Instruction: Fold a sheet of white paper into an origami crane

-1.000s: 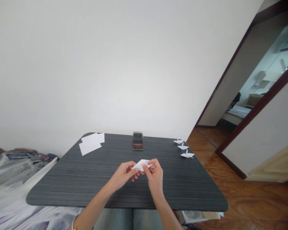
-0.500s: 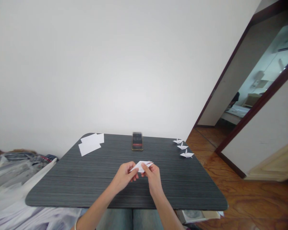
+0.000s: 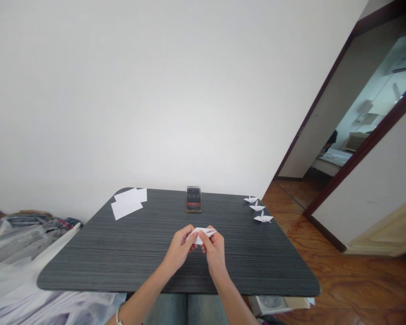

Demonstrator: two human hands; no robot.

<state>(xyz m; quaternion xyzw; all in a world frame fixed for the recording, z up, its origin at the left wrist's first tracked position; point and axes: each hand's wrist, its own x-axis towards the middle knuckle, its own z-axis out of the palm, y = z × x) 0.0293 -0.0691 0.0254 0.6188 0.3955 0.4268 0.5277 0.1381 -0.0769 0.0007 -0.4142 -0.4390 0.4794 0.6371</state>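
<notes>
A piece of folded white paper, roughly diamond-shaped with a slit toward its right tip, is held just above the near middle of the dark table. My left hand pinches its left side, thumb on top and fingers beneath. On the right side, my right hand grips it the same way, its thumb lying close to the left thumb. The fingers cover part of the paper's lower edge. Three finished paper cranes stand in a row at the table's right edge.
Loose white sheets lie at the table's far left. A phone with a blurred screen is propped at the back centre, near the wall. Plastic-wrapped clothes are heaped left of the table. A box is below its right side.
My left hand has slid inward to the right along the folded paper, its thumb now near the right one. My right hand has barely shifted.
</notes>
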